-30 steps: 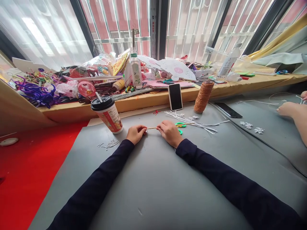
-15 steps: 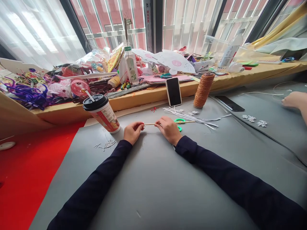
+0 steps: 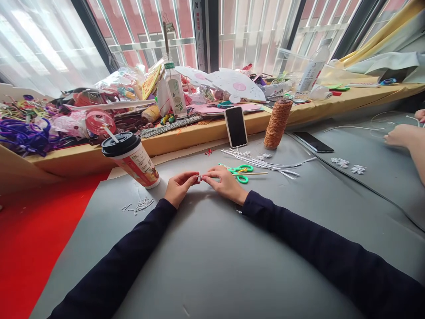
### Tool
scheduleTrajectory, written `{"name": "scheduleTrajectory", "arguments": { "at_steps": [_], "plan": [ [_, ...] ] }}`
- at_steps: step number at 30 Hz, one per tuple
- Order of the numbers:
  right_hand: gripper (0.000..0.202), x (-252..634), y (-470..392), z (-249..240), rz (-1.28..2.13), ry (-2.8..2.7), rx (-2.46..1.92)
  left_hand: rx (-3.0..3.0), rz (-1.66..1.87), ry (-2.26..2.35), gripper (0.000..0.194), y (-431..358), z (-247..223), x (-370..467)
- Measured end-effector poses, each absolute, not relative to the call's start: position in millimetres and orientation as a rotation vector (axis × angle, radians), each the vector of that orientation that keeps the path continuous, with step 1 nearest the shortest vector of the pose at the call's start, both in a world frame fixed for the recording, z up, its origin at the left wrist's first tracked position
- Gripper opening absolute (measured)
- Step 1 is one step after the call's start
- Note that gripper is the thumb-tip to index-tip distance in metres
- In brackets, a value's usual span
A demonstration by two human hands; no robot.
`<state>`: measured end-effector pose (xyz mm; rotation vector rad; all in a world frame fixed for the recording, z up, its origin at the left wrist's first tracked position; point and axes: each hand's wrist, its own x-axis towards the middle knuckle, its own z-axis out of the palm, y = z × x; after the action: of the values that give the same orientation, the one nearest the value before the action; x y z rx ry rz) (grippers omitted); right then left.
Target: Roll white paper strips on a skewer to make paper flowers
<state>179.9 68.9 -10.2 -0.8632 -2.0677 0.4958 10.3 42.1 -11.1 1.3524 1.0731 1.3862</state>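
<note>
My left hand [image 3: 179,187] pinches a small white piece [image 3: 199,177] between thumb and fingertips. My right hand [image 3: 226,184] meets it from the right, its fingertips closed at the same piece. A thin wooden stick [image 3: 259,173] shows on both sides of my right fingers and points to the right. Green-handled scissors [image 3: 241,179] lie just beyond my right hand, partly behind the stick. White strips [image 3: 272,164] lie farther back, with small white knotted flowers [image 3: 264,156] beside them. Short white cord scraps [image 3: 143,204] are left of my left hand.
A paper cup [image 3: 137,166] with a black lid stands at the left. Behind are an upright phone [image 3: 236,127], a twine spool [image 3: 278,125] and a cluttered ledge [image 3: 199,128]. Another phone [image 3: 314,141], a black cable [image 3: 368,188] and another person's hands [image 3: 400,135] are at the right.
My hands have come closer together; my right hand has slid along the stick toward my left fingertips. More of the scissors shows. The view has shifted slightly, and more of the other person's hands is visible.
</note>
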Motion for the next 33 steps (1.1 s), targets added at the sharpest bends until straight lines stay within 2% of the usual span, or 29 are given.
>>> {"name": "scheduleTrajectory", "arguments": {
  "at_steps": [5,8,15,33],
  "plan": [
    [0.021,176,65,-7,0.919,-1.878,-0.911,1.420,1.380,1.076,0.030,41,-12,8],
    [0.020,177,66,-4,1.033,-1.834,-0.901,1.550,1.390,1.104,0.029,39,-11,8],
    [0.019,180,68,-1,1.140,-1.926,-0.780,2.055,1.517,1.112,0.016,33,-9,5],
    [0.021,177,58,2,1.221,-1.893,-0.841,2.182,1.593,1.198,0.013,23,-6,6]
  ]
}}
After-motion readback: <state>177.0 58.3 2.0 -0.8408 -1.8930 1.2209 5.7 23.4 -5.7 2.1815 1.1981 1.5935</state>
